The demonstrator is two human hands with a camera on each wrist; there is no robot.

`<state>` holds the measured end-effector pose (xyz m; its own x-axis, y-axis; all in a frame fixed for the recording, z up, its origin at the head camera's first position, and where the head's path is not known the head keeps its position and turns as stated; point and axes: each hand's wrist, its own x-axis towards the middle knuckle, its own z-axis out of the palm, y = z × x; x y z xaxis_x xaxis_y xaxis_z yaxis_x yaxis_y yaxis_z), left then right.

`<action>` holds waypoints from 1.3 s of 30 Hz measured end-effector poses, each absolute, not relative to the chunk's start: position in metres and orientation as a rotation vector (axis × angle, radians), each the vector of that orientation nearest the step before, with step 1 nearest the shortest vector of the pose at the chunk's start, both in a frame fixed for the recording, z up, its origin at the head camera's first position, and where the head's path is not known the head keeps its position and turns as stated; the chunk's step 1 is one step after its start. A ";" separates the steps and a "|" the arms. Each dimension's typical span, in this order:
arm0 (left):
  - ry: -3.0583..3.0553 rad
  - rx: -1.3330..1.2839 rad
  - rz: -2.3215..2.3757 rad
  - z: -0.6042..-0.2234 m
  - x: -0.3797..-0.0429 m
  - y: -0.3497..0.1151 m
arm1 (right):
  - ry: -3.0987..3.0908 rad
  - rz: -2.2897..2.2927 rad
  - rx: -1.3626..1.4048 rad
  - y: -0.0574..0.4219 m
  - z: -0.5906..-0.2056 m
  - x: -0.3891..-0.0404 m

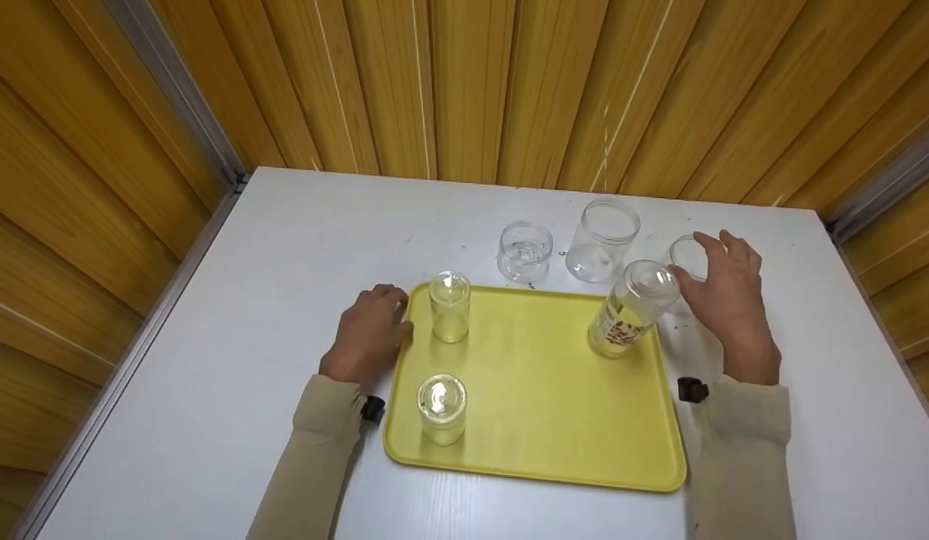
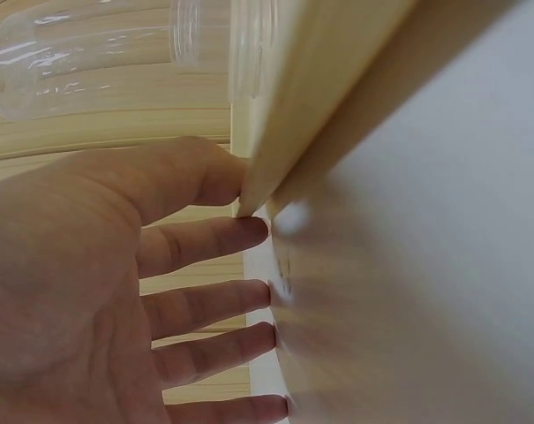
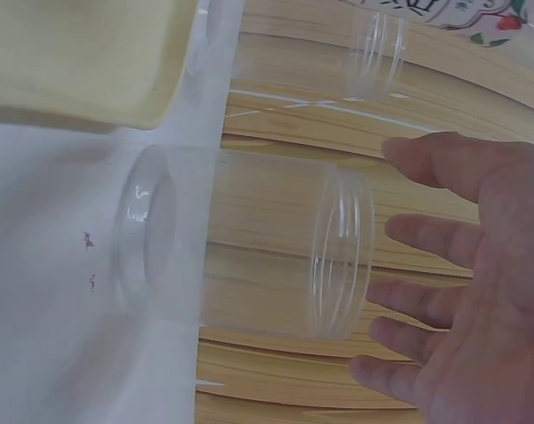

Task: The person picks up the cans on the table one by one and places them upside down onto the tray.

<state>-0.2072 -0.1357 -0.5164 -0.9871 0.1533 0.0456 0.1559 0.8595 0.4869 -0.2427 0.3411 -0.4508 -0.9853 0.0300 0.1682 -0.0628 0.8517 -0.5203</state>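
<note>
Hands well apart, fingers extended; yellow tray [image 1: 539, 390] between them on the white bench [image 1: 209, 337].
Left hand [image 1: 368, 330]: thumb at the tray rim, fingertips down by the bench outside it. Right hand [image 1: 727, 296]: fingers spread at the mouth of an upright clear jar [image 3: 258, 243] on the bench just off the tray; contact cannot be told. Labelled jar [image 1: 622, 326] on tray, just left of right hand. Far slim jar [image 1: 450, 311] and near slim jar [image 1: 442, 416] on tray, right of left hand. Squat jar [image 1: 524, 255] and wide jar [image 1: 601, 244] beyond tray, between hands.
</note>
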 end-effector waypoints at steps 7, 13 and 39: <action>-3.043 -0.258 -0.785 -0.516 -0.208 -0.135 | -2.883 0.848 -0.006 0.344 -0.458 -0.250; -3.016 -0.269 -0.766 -0.518 -0.208 -0.135 | -2.856 0.828 -0.015 0.345 -0.463 -0.253; -3.016 -0.268 -0.770 -0.517 -0.207 -0.136 | -2.846 0.884 -0.120 0.341 -0.463 -0.252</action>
